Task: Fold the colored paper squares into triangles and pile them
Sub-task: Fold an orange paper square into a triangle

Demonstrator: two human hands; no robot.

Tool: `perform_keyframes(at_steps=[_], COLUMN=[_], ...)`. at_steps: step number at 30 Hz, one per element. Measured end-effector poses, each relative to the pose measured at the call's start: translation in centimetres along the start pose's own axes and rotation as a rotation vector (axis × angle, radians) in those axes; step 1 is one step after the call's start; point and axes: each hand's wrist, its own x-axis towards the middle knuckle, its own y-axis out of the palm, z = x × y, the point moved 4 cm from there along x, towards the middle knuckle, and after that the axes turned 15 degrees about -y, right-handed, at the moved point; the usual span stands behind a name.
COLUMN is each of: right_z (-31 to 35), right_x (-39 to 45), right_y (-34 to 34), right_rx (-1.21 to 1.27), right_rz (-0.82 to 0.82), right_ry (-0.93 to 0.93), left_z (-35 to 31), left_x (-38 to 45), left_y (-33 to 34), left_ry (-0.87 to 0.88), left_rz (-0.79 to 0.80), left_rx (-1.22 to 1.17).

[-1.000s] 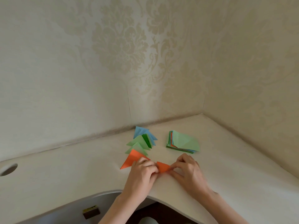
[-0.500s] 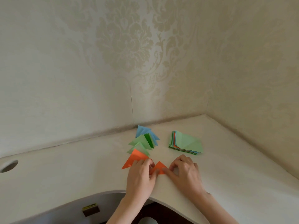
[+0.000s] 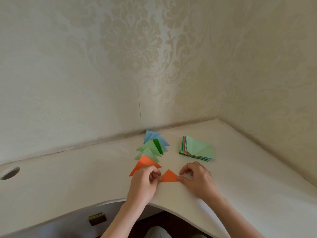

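Looks like a room in a home, at a corner desk. Cream damask wallpaper [image 3: 133, 42] on both walls, with a vertical seam [image 3: 139, 107] where two strips meet. Pale, curved worktop [image 3: 68, 177] fitted tight into the corner, with a round cable hole [image 3: 9, 172] near the left edge, as on a home or study desk. Craft paper lying about: folded paper triangles [image 3: 151, 152] in blue, green and orange, beside a stack of coloured paper squares [image 3: 197, 148]. No tools, machines or shop fittings.
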Motion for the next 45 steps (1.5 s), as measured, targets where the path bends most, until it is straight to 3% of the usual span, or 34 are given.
perform_keyframes(at_steps=[5, 10, 16, 22, 29, 32, 35, 38, 41, 45], right_z=[0.2, 0.5, 0.7, 0.7, 0.6, 0.6, 0.2, -1.3, -2.5, -2.8], right_x=[-0.3, -0.6, -0.8, -0.8, -0.7, -0.1, 0.9, 2.2, 3.0, 3.2], right_y=[0.1, 0.3, 0.4, 0.3, 0.2, -1.2, -3.2, -3.9, -3.5, -3.4], right_rx=[-0.011, -0.045, -0.073, -0.085, -0.080, -0.058, -0.269, -0.448, -0.470, -0.488], right_rz=[-0.035, -0.056, -0.055, -0.065, -0.088, -0.247, -0.388, -0.327, -0.206, -0.208], right_ry=[-0.005, -0.009, -0.027, -0.038, -0.084, -0.140, -0.181, -0.109, -0.031, -0.012], left_z=[-0.1, -1.3, -3.1, -2.7, -1.2, 0.9, 3.1, 4.1, 4.1, 4.2], left_x=[-0.4, -1.4, -1.9, -1.2, -1.6, -0.9, -0.3, 0.1, 0.8, 2.2], left_y=[-0.4, 0.1, 1.5, 1.9, 0.3, -1.9, -3.6, -4.3, -4.3, -3.7], left_ry=[-0.010, 0.061, 0.001, -0.005, 0.061, 0.016, -0.051, -0.110, -0.097, -0.070], left_rz=[-0.031, -0.137, -0.113, -0.066, -0.201, -0.248, -0.265, -0.261, -0.261, -0.274], left_rx=[0.003, 0.169, 0.231, 0.147, 0.048, 0.038, 0.045, 0.021, 0.012, 0.022])
